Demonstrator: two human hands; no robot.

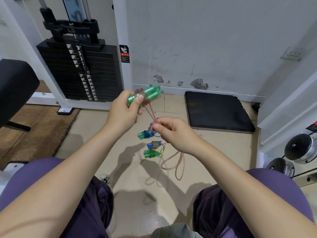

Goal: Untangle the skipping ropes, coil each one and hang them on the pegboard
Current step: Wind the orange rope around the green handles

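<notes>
left grip [125, 110] clasps green handles [147, 96]; right [171, 133] pinches rope [151, 111]

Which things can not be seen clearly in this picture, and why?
- Pegboard: outside the head view, so its place is unknown.
- Green handles: partly covered by the left hand.
- Pink rope: where the right hand pinches it, the fingers hide it.
- Bundles on the floor: too small to count the ropes.
- Warning label: text too small to read.
</notes>
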